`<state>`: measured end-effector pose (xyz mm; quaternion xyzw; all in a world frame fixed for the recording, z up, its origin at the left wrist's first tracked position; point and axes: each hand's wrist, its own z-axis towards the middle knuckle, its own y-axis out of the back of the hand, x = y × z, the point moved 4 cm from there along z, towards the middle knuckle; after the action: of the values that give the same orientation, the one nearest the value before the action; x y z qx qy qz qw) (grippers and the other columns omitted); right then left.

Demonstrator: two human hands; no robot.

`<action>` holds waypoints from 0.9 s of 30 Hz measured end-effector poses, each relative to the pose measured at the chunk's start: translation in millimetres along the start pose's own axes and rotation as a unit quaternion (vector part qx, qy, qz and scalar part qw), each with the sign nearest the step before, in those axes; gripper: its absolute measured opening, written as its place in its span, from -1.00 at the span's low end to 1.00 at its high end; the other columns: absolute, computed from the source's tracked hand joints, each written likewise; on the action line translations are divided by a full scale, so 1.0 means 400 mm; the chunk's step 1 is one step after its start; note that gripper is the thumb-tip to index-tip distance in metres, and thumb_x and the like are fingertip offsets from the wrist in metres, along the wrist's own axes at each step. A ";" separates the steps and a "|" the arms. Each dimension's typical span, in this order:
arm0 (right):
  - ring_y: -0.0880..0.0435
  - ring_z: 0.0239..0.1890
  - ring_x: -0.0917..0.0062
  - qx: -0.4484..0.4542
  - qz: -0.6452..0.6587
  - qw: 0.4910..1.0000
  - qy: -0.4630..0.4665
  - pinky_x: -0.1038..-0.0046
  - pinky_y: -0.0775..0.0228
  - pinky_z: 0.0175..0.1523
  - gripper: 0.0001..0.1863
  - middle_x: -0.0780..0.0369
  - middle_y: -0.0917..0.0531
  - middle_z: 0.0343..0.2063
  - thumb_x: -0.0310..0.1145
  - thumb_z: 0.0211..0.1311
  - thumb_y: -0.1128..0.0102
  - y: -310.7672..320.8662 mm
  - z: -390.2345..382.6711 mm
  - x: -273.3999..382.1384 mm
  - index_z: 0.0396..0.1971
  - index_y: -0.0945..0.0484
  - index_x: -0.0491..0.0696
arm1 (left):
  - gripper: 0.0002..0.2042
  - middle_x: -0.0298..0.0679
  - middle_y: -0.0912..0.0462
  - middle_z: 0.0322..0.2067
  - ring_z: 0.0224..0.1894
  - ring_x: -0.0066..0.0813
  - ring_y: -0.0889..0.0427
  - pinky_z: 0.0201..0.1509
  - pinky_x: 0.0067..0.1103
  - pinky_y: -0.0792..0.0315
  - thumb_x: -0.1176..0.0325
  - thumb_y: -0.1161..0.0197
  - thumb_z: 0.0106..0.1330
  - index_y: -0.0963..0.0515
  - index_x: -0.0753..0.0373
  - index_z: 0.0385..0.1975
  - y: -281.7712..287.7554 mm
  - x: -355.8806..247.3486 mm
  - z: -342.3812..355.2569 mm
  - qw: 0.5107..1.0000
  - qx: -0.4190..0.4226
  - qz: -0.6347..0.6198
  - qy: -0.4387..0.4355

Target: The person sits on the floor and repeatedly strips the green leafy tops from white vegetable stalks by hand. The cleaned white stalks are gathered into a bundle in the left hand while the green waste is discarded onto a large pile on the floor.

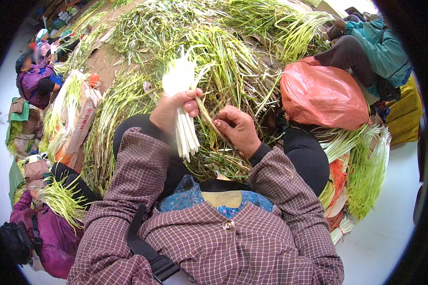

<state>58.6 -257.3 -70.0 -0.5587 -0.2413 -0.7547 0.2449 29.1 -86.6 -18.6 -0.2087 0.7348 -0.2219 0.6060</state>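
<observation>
My left hand (169, 113) is closed round a bunch of white-stemmed shoots (187, 135) that look like garlic greens. Their stem ends point down toward my lap, and the upper part is washed out by glare. With thumb and forefinger together, my right hand (238, 130) pinches a withered yellowish-brown leaf (205, 113), which runs up to the fingers of my left hand. Under and beyond both hands spreads a heap of loose green shoots (223, 61), mixed with dry brownish stalks.
A red plastic sack (321, 95) lies at right beside a person in a teal jacket (380, 50). Tied bunches of shoots (368, 171) rest near my right knee. At left are a printed sack (83, 116) and people in purple (45, 237).
</observation>
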 end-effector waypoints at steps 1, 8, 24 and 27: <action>-0.40 -0.50 0.78 -0.017 0.007 0.999 0.033 0.67 -0.32 -0.39 -0.73 0.34 -0.53 -0.25 -0.50 0.22 -0.13 -0.001 0.009 0.009 -0.08 -0.43 -0.15 | -0.83 -0.37 -0.49 -0.53 -0.62 -0.76 -0.36 -0.58 -0.75 -0.35 0.42 -0.19 0.24 -0.50 0.40 -0.28 0.006 -0.010 0.001 0.999 -0.017 0.000 -0.027; -0.35 -0.60 0.80 0.109 0.118 0.980 -0.119 0.67 -0.21 -0.54 -0.84 0.39 -0.47 -0.57 -0.38 0.35 0.01 -0.040 0.008 0.007 -0.28 -0.49 -0.15 | -0.79 -0.32 -0.53 -0.48 -0.60 -0.73 -0.41 -0.53 -0.71 -0.45 0.44 -0.25 0.19 -0.48 0.42 -0.26 0.007 0.006 0.000 1.000 0.011 0.010 0.014; -0.29 -0.66 0.66 0.097 0.112 0.961 -0.234 0.54 -0.18 -0.53 -0.80 0.31 -0.34 -0.70 -0.41 0.31 -0.02 -0.009 -0.178 -0.122 -0.50 -0.45 -0.17 | -0.74 -0.42 -0.38 -0.61 -0.56 -0.69 -0.36 -0.41 -0.76 -0.38 0.41 -0.20 0.25 -0.42 0.49 -0.20 0.112 -0.144 -0.020 0.988 -0.080 -0.044 -0.122; -0.34 -0.66 0.69 0.126 -0.048 0.978 -0.161 0.56 -0.20 -0.55 -0.83 0.32 -0.42 -0.69 -0.41 0.29 -0.05 0.002 -0.209 -0.217 -0.47 -0.51 -0.16 | -0.74 -0.40 -0.38 -0.60 -0.52 -0.66 -0.39 -0.36 -0.75 -0.40 0.42 -0.18 0.27 -0.38 0.49 -0.17 0.144 -0.186 -0.025 0.988 -0.080 -0.064 -0.116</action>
<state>20.6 -302.7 -175.0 -0.6256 -0.3972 -0.6291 0.2348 30.2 4.0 9.1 -0.3277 0.6603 -0.1751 0.6526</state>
